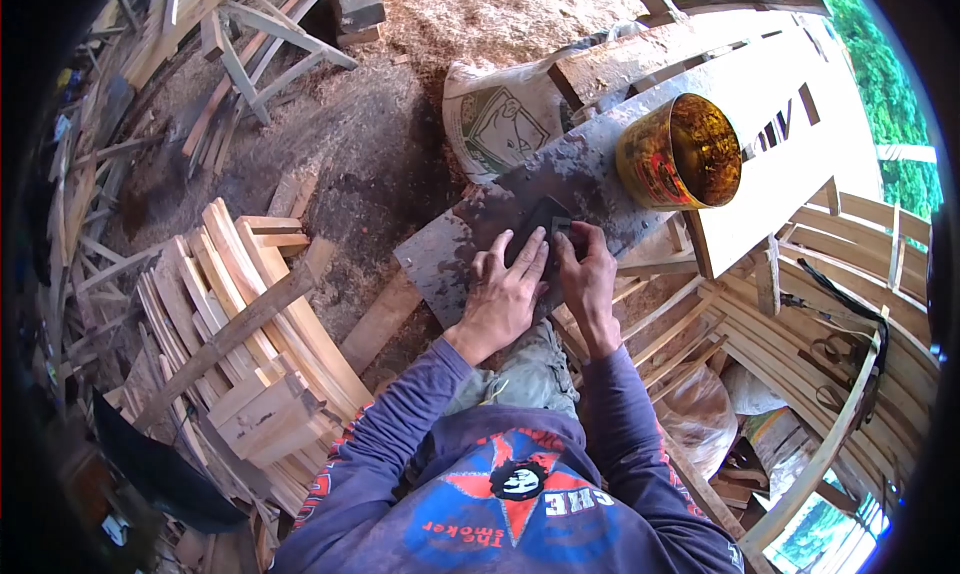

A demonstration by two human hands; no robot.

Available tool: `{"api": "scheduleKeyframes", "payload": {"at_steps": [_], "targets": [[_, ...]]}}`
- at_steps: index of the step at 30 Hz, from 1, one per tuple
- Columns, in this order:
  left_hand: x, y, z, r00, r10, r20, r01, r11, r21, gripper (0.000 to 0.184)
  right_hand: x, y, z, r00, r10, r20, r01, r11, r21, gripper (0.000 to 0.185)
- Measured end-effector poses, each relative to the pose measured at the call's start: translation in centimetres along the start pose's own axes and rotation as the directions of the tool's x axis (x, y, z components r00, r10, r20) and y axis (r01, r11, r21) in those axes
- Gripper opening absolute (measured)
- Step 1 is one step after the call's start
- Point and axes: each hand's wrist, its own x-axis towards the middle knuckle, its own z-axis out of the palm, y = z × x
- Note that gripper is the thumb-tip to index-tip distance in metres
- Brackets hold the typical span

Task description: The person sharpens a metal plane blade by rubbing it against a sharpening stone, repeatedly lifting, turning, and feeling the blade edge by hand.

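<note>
A dark, flat block [545, 214] lies on the stained board [440, 264] in front of me; its exact kind cannot be made out. My left hand [503, 294] presses its fingertips onto the block's near end. On the other side, my right hand [590, 274] is closed in a pinch at the block's right edge, where a small greyish part shows between thumb and fingers. Just beyond my hands, a yellow tin can [645, 159] with a stained inside stands open-topped on the same board.
A printed white sack [500, 119] sits behind the board. Stacked wooden planks [250, 294] are on the left, with a sawdust-covered floor [430, 34] beyond. Curved wooden ribs and planking [780, 344] extend on the right, with a clear plastic bag [697, 419] below.
</note>
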Motion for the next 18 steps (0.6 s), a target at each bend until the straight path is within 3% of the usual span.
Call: {"api": "scheduleKeyframes", "payload": {"at_steps": [6, 18], "targets": [[-0.26, -0.28, -0.07, 0.994, 0.096, 0.061, -0.098, 0.994, 0.038, 0.053, 0.27, -0.12, 0.28, 1.0, 0.029, -0.007, -0.029, 0.999, 0.015, 0.03], [-0.18, -0.61, 0.82, 0.992, 0.115, 0.058, -0.119, 0.991, 0.065, 0.051, 0.73, -0.46, 0.47, 1.0, 0.004, -0.031, -0.004, 1.0, -0.018, 0.023]]}}
